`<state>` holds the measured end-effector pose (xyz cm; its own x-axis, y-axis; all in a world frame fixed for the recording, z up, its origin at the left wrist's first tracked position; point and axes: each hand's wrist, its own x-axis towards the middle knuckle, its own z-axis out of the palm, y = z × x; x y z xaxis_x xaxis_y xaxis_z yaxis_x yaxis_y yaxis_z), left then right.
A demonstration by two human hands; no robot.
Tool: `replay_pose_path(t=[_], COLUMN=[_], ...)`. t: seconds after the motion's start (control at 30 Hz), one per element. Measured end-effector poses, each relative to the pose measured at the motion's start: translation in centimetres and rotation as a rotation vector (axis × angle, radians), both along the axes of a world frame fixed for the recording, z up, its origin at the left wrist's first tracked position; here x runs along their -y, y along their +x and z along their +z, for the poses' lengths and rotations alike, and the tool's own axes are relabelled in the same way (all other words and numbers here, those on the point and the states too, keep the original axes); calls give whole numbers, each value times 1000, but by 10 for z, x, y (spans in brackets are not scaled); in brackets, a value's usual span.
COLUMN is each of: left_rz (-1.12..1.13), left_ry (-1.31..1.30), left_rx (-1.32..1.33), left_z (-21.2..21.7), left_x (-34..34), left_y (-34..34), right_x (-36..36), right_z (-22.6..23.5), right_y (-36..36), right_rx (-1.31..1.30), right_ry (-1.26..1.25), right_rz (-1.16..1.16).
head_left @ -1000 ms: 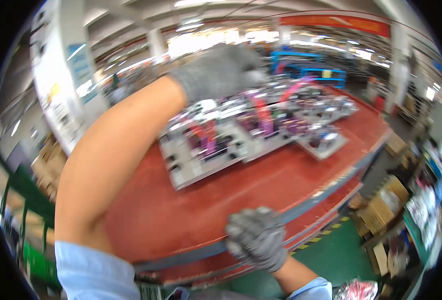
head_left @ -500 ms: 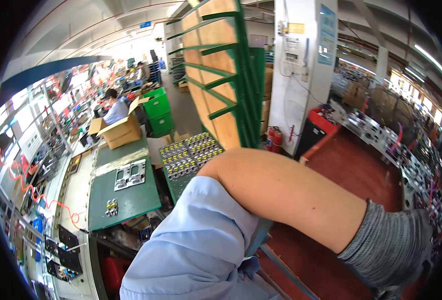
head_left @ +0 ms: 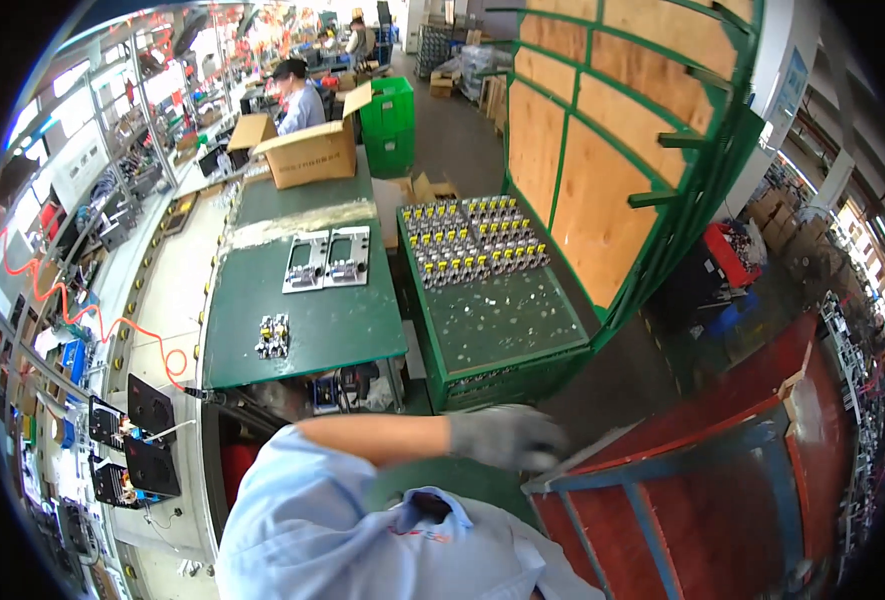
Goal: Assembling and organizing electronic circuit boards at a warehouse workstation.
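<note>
My left hand (head_left: 507, 437), in a grey knit glove, reaches across in front of my body from a light blue sleeve. It is blurred by motion, so its fingers cannot be made out, and nothing shows in it. Just right of it is the near corner of a large red panel (head_left: 702, 525) with blue-grey ribs, lying tilted; whether the hand touches it is unclear. Beyond the hand, a green cart (head_left: 512, 345) bears rows of small metal fittings (head_left: 472, 240) with yellow parts. My right hand does not show.
A green table (head_left: 312, 300) at left bears a metal plate with two openings (head_left: 327, 260), a few metal fittings (head_left: 273, 336) and an open cardboard box (head_left: 312, 155). A wood-backed green rack (head_left: 612, 130) stands behind the cart. Another person (head_left: 302, 105) sits beyond the box.
My left arm has swung back from the far right to in front of me. The view has turned right and down, and the red panel's ribs now show.
</note>
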<state>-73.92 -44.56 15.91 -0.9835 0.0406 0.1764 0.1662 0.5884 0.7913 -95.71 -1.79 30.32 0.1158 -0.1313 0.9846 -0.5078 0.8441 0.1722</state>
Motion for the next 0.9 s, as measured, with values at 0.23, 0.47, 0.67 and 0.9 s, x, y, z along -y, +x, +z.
replay_pose_path(t=[0.23,0.47,0.67,0.9], left_rz=[883,1055,1107,1305], left_ry=[478,576,664,685], left_rx=[610,535,515,632], left_z=[-224,-280,-286,-268], left_x=[75,83,96,147], left_y=[247,307,302,309], right_x=[163,338,478,695], right_z=[21,-128,-260,-407], right_y=[118,108,126,29], right_rx=[18,1024,1406,1779], right_ry=[4,862,1281,1234], right_rz=[519,896,1131,1023])
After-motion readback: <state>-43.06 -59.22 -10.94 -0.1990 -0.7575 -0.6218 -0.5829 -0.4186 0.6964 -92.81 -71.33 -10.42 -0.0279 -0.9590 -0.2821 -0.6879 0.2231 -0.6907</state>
